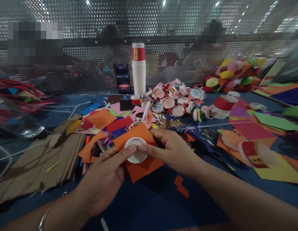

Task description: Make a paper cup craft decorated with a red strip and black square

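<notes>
Both my hands hold a sheet of orange paper (142,171) above the blue table, with a round white paper-cup base (136,158) lying against it. My left hand (104,175) grips the sheet's left side, its thumb pressed on the white disc. From the right, my right hand (174,150) has its thumb on the disc too, with curled fingers at the sheet's upper right edge. The two thumb tips nearly meet over the disc. Fingers behind the paper are hidden. Small orange scraps (181,186) lie on the table below my right hand.
A tall stack of paper cups (139,75) stands at the back, beside a heap of cut cup bases (168,102). Brown cardboard (38,160) lies left, near a clear bottle (21,118). A cut cup (256,154) lies right on coloured paper. People sit behind a perforated screen (153,19).
</notes>
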### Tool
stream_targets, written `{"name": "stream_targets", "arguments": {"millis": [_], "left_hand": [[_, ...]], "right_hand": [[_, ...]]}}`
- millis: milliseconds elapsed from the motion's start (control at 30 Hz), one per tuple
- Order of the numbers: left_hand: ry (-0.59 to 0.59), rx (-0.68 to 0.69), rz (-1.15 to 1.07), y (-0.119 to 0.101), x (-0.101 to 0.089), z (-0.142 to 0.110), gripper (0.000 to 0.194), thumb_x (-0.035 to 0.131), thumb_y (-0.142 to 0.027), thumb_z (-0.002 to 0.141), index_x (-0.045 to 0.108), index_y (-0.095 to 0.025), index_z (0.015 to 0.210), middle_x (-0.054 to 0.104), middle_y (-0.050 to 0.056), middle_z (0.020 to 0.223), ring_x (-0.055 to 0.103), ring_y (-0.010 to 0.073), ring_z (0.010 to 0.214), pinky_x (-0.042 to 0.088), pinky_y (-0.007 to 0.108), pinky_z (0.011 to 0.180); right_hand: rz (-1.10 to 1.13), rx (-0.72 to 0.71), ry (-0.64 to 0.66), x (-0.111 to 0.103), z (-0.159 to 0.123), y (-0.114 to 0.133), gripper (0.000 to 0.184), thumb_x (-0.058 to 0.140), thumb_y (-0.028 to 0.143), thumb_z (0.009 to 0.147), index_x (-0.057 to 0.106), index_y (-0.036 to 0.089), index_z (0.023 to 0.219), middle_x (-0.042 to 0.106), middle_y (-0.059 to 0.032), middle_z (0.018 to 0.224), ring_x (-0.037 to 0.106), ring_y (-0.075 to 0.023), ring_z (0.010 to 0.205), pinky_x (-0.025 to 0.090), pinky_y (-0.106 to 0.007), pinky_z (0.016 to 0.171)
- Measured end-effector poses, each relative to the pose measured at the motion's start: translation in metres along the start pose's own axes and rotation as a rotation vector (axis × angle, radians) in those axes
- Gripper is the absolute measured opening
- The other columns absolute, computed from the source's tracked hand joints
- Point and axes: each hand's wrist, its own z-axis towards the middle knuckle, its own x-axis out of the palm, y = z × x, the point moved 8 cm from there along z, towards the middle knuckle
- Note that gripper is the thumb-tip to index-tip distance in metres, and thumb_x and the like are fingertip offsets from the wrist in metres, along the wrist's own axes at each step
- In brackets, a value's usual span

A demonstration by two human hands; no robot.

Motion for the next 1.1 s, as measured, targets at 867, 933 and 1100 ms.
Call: {"name": "stream_targets", "arguments": {"millis": [867,933,1100], "left_hand": [[-0.168,-0.056,-0.007,-0.001,-0.009,0.002,0.03,0.053,-0.021,0.105,0.083,-0.019,0.108,0.081,0.006,0.119,0.073,0.0222,0.113,0.06,0.029,0.088],[-0.169,-0.076,0.008,-0.001,-0.009,0.002,0.031,0.051,-0.021,0.105,0.082,-0.019,0.109,0.081,0.007,0.118,0.073,0.0222,0.111,0.06,0.028,0.086],[-0.129,-0.055,0.048,-0.001,-0.01,0.004,0.023,0.062,-0.026,0.1,0.082,-0.018,0.105,0.082,0.007,0.104,0.073,0.0194,0.09,0.057,0.024,0.069]], "right_hand": [[-0.833,-0.486,-0.195,0.011,-0.022,0.034,0.042,0.077,0.044,0.092,0.062,0.02,0.123,0.066,-0.013,0.121,0.06,-0.0333,0.116,0.051,-0.054,0.101],[-0.832,-0.492,-0.196,0.01,-0.022,0.036,0.042,0.077,0.045,0.092,0.061,0.02,0.122,0.067,-0.0128,0.12,0.061,-0.033,0.115,0.051,-0.054,0.1],[-0.809,-0.494,-0.199,0.006,-0.021,0.038,0.04,0.078,0.039,0.091,0.062,0.021,0.122,0.069,-0.0114,0.118,0.062,-0.0313,0.112,0.051,-0.053,0.101]]}}
